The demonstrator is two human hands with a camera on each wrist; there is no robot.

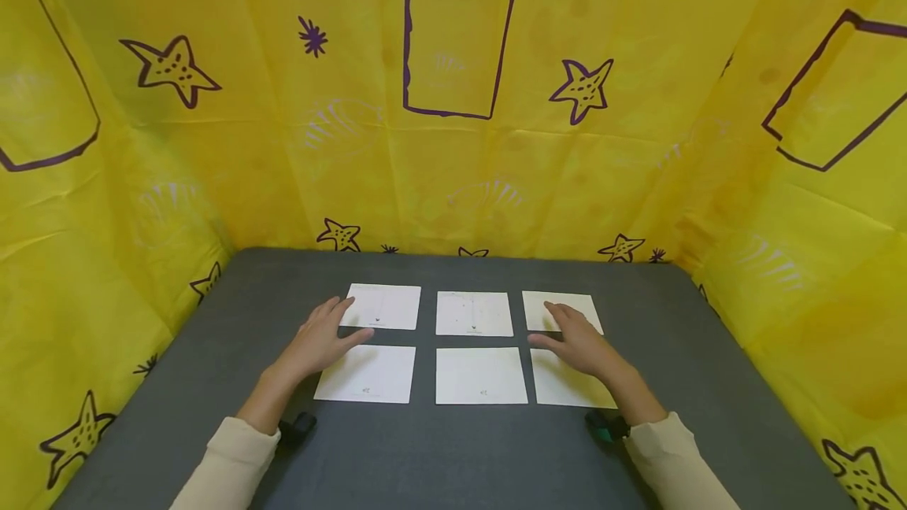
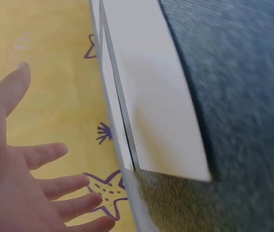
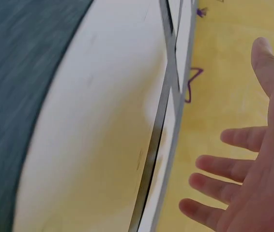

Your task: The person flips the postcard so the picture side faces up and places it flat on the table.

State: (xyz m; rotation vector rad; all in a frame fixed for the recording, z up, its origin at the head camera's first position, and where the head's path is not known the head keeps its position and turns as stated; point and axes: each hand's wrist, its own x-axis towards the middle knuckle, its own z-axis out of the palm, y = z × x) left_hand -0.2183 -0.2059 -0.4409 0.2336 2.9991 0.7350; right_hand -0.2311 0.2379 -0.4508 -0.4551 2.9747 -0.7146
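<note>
Several white paper cards lie in two rows on a dark grey table. My left hand (image 1: 322, 341), fingers spread and holding nothing, hovers over the left side, between the back-left card (image 1: 386, 307) and the front-left card (image 1: 367, 375). On the other side my right hand (image 1: 577, 343) is likewise spread over the back-right card (image 1: 577, 307) and front-right card (image 1: 563, 384). Between the hands are the back-middle card (image 1: 475, 313) and the front-middle card (image 1: 482, 376). Both wrist views show straight, parted fingers above the surface, apart from the cards. Small faint marks show on some cards.
The dark grey table (image 1: 439, 455) extends around the cards. A yellow cloth (image 1: 460, 156) with purple starfish and frame drawings hangs behind it and along both sides. A dark wrist strap (image 1: 298, 427) shows at the left wrist, another strap (image 1: 605, 425) at the right.
</note>
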